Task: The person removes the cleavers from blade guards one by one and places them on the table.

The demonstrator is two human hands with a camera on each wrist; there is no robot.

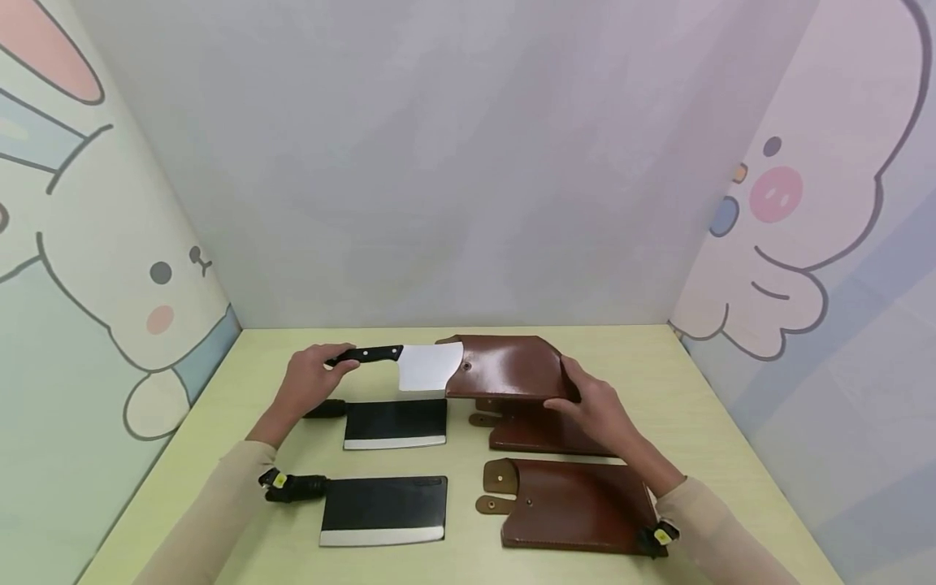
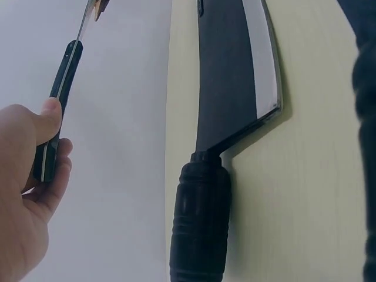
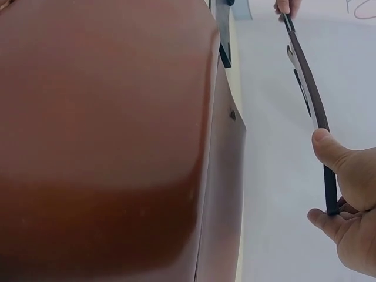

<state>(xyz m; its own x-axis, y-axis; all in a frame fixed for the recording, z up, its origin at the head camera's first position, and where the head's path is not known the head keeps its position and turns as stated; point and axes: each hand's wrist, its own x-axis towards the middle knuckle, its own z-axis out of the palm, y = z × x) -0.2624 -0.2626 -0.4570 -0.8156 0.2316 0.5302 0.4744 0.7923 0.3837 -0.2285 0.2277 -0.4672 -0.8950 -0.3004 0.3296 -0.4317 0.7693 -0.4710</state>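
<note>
My left hand point(image 1: 310, 375) grips the black riveted handle point(image 1: 376, 353) of a cleaver with a bright silver blade point(image 1: 427, 367). In the left wrist view, thumb and fingers close round that handle point(image 2: 66, 70). The blade's far part is hidden inside a brown leather sheath point(image 1: 512, 367), held up above the table. At the sheath's right end, my right hand point(image 1: 595, 402) pinches it between thumb and fingers. Seen edge-on in the right wrist view, the sheath point(image 3: 311, 88) is a thin strip between thumb and fingers.
Two black-bladed cleavers lie on the table point(image 1: 409, 565), a farther one point(image 1: 395, 421) and a nearer one point(image 1: 383, 508). To their right lie two more brown sheaths, the back one point(image 1: 544, 431) under the raised sheath and the front one point(image 1: 578, 504). Walls stand behind and on both sides.
</note>
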